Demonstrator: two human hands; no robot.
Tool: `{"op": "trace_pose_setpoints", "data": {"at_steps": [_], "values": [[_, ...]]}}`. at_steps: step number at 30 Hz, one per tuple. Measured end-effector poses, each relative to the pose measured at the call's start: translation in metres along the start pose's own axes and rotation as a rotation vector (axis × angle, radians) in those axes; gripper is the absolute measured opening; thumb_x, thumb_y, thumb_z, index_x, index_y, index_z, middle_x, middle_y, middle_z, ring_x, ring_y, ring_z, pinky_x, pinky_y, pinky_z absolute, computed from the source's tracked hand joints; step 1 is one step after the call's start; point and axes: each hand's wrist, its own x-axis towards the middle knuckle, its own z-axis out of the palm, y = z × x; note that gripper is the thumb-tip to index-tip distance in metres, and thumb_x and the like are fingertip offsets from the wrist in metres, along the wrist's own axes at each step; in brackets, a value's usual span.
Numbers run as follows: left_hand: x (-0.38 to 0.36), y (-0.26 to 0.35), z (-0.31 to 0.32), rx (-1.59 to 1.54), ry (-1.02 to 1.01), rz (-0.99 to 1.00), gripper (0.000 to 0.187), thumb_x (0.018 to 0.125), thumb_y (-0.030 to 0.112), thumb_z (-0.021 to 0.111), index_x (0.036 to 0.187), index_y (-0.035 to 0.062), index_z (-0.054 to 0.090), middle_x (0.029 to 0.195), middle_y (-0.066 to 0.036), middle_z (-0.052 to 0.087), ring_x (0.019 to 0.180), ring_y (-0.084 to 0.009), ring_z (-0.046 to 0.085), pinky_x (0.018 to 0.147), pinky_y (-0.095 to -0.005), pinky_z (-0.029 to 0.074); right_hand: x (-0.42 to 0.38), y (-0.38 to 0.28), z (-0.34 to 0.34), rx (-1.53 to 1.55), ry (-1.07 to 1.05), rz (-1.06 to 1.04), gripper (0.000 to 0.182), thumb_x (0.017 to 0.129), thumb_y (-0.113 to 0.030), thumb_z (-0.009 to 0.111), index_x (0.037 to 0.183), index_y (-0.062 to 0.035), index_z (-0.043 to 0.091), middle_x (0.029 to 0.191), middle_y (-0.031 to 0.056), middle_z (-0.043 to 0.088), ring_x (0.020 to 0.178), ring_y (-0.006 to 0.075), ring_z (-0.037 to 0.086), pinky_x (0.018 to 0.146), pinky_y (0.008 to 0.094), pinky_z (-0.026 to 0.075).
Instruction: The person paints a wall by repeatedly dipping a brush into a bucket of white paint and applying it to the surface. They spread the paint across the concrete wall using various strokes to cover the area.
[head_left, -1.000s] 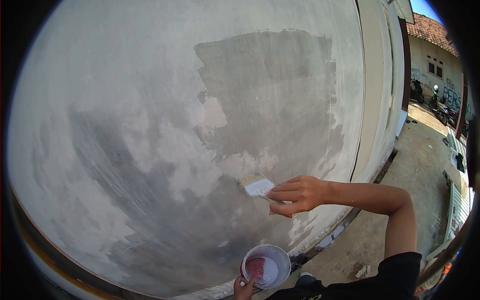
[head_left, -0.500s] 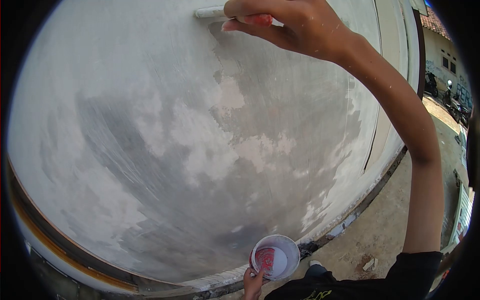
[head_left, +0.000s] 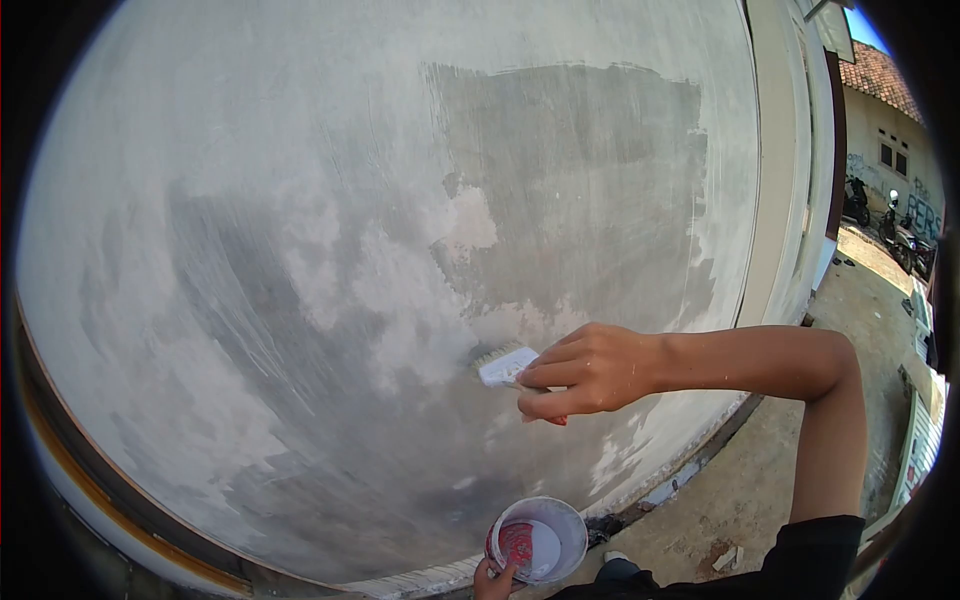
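Grips paintbrush mid-frame in closed right hand, bristles-first toward wall. Clasps bucket at bottom centre with left hand's curled fingers, likely for easy dipping. Hides lower-right wall behind forearm. Includes motorcycles, right edge.

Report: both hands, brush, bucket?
Right hand gripping brush, bristles at wall. Left hand holding bucket. Nothing visibly blocking brush.

Far building wall: bore large blue graffiti, read "BERS", first letter unclear, right end cut off.
Smaller scrawl: sat up and left on same wall, illegible.
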Motion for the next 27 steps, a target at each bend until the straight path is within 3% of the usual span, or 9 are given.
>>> {"op": "trace_pose_setpoints", "data": {"at_steps": [4,7,9,11,13,15,17,21,27], "values": [[0.007,-0.009,-0.005,0.054,-0.020,0.032,0.029,0.086,0.014,0.073,0.085,0.0093,0.045,0.082,-0.005,0.053,0.073,-0.0163,0.057,0.056,-0.0332,0.055,0.032,0.052,-0.065,0.056,0.138,0.267,0.023,0.092,-0.031,0.066,0.092,-0.0085,0.062,0.070,0.0041,0.066,0.056,0.0190,0.063,0.049,0.0305,0.048],[-0.011,0.017,0.003,-0.115,0.027,-0.078,0.025,0.083,-0.001,0.066,0.083,0.0066,0.042,0.097,-0.012,0.056,0.086,-0.0282,0.065,0.067,-0.0495,0.064,0.046,0.086,-0.109,-0.253,0.375,0.143,0.018,0.088,-0.026,0.071,0.093,-0.0112,0.063,0.074,0.0036,0.068,0.065,0.0189,0.066,0.056,0.0303,0.051],[-0.009,0.011,-0.001,-0.098,0.018,-0.074,0.026,0.085,-0.003,0.064,0.087,0.0070,0.040,0.101,-0.016,0.058,0.088,-0.0296,0.066,0.069,-0.0477,0.064,0.042,0.098,-0.140,-0.496,0.302,0.026,0.021,0.082,-0.019,0.077,0.097,-0.0093,0.066,0.092,0.0071,0.071,0.082,0.0213,0.070,0.070,0.0299,0.058],[-0.009,0.008,-0.004,-0.106,0.017,-0.077,0.026,0.085,-0.003,0.064,0.087,0.0074,0.040,0.098,-0.015,0.058,0.088,-0.0290,0.065,0.070,-0.0484,0.064,0.029,0.101,-0.121,-0.397,0.398,0.182,0.025,0.087,-0.022,0.072,0.111,-0.0149,0.065,0.114,0.0120,0.064,0.103,0.0313,0.063,0.089,0.0529,0.039],[-0.009,0.011,-0.004,-0.088,0.021,-0.089,0.025,0.085,-0.002,0.064,0.088,0.0079,0.041,0.096,-0.013,0.057,0.087,-0.0280,0.065,0.071,-0.0489,0.063,0.017,0.095,-0.105,-0.775,0.322,0.022,0.017,0.084,-0.020,0.073,0.097,-0.0158,0.063,0.082,0.0038,0.069,0.075,0.0173,0.069,0.058,0.0297,0.054],[-0.008,0.012,-0.005,-0.099,0.010,-0.092,0.025,0.085,-0.003,0.063,0.088,0.0079,0.041,0.096,-0.013,0.057,0.086,-0.0275,0.065,0.070,-0.0488,0.063,-0.016,0.085,-0.060,-0.957,0.326,-0.008,0.026,0.079,-0.016,0.074,0.099,-0.0226,0.059,0.100,0.0030,0.068,0.089,0.0149,0.070,0.063,0.0242,0.058],[-0.008,0.013,-0.006,-0.090,0.020,-0.094,0.024,0.085,-0.003,0.063,0.088,0.0075,0.041,0.096,-0.013,0.057,0.086,-0.0279,0.065,0.070,-0.0491,0.063,-0.040,0.040,-0.023,-0.727,0.268,0.069,0.028,0.077,-0.024,0.079,0.095,-0.0149,0.060,0.104,0.0122,0.069,0.090,0.0234,0.071,0.073,0.0298,0.061],[-0.001,0.014,-0.006,-0.083,0.009,-0.102,0.024,0.084,-0.001,0.063,0.087,0.0080,0.042,0.102,-0.012,0.056,0.088,-0.0283,0.065,0.071,-0.0499,0.064,-0.094,-0.038,0.035,-0.417,0.156,0.199,0.015,0.085,-0.020,0.067,0.094,-0.0167,0.056,0.099,0.0091,0.068,0.091,0.0195,0.070,0.077,0.0262,0.060],[0.007,0.020,-0.003,-0.026,-0.044,-0.089,0.024,0.084,-0.001,0.064,0.087,0.0073,0.041,0.099,-0.012,0.057,0.088,-0.0277,0.065,0.066,-0.0482,0.064,-0.106,-0.032,0.005,-0.010,-0.019,0.345,0.015,0.087,-0.019,0.066,0.097,-0.0148,0.055,0.091,0.0026,0.068,0.081,0.0174,0.070,0.059,0.0277,0.057]]}}
